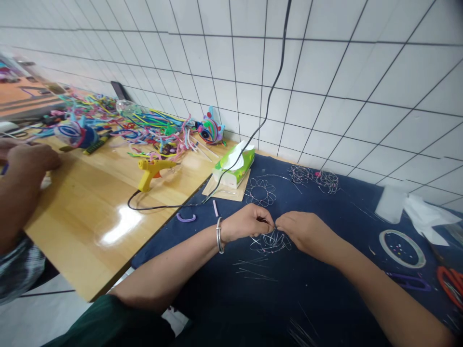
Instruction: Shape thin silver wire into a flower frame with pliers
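Observation:
My left hand (248, 222) and my right hand (306, 231) meet over a dark blue cloth (325, 289). Both pinch thin silver wire at the top of a small wire flower (271, 241) that lies under them. The left wrist wears a silver bangle (219, 235). Several loose cut wires (253, 267) lie just in front of the flower. Finished wire flowers rest farther back, one (260, 192) near the tissue pack and others (314, 177) by the wall.
A green tissue pack (234, 166) sits on a board. On the wooden table (90, 202) are a yellow glue gun (154, 171), its black cable and a heap of coloured pipe cleaners (144, 127). Another person's hand (25, 166) is at left. A tape ring (402, 248) and red scissors (450, 282) lie right.

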Demonstrator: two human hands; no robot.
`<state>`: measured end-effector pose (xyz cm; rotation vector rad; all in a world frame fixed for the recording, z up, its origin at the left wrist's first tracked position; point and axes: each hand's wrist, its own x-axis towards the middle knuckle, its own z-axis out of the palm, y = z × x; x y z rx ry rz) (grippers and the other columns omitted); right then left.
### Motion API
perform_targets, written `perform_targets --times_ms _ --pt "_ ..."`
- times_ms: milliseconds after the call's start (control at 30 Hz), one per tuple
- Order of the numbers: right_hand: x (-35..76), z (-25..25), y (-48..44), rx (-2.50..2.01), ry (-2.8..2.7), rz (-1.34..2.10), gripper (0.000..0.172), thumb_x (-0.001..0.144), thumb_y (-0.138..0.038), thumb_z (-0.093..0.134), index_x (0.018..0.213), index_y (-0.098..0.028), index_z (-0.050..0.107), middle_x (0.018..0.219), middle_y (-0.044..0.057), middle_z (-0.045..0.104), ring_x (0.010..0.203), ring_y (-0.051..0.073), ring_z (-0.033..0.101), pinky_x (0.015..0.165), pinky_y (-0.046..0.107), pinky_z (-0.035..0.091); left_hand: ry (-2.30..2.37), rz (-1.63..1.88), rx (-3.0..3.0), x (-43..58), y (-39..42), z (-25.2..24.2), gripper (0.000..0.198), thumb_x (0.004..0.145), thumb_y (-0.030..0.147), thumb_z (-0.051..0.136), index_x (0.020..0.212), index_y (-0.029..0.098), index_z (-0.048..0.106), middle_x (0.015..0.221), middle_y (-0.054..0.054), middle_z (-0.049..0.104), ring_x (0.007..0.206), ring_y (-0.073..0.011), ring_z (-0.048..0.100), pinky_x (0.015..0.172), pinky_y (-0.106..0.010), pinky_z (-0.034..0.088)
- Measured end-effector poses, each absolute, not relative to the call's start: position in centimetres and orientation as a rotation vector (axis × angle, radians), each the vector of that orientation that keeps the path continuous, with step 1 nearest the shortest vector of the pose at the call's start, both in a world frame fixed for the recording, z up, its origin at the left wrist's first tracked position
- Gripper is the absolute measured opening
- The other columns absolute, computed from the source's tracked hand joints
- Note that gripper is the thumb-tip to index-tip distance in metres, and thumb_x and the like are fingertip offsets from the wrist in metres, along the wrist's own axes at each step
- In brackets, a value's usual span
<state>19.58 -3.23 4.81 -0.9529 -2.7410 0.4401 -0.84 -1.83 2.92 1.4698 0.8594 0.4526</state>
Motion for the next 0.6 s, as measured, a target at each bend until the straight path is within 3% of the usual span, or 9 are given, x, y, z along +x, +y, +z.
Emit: perform_targets --times_ms 300,400,600 --pt "20.1 5.3 -1.9 -1.093 -2.313 1.246 0.018 0.084 -0.030 0.046 0.087 -0.019 0.061 0.076 0.000 0.062 0.065 0.009 0.058 0.063 0.021 0.045 0.827 0.503 1.411 -0.8 -1.8 3.1 0.013 0.070 0.020 0.056 0.077 0.011 0.062 0.058 0.003 0.049 0.045 -0.0031 0.039 0.044 -0.016 0.035" --pt "20.3 5.1 -1.8 -1.060 -2.350 1.177 0.022 0.086 -0.029 0.044 0.090 -0.020 0.062 0.081 0.001 0.062 0.066 0.009 0.058 0.063 0.022 0.045 0.846 0.505 1.437 -0.9 -1.6 3.0 0.013 0.070 0.021 0.056 0.078 0.012 0.062 0.057 0.004 0.049 0.045 -0.0033 0.039 0.045 -0.016 0.036" --pt "20.5 4.9 -1.7 -0.932 -2.596 0.665 0.023 0.088 -0.027 0.040 0.092 -0.020 0.062 0.085 0.003 0.062 0.077 0.012 0.056 0.070 0.024 0.042 0.830 0.461 1.460 -0.9 -1.7 3.1 0.011 0.070 0.020 0.056 0.075 0.012 0.061 0.059 0.003 0.052 0.046 -0.0034 0.040 0.045 -0.017 0.036"
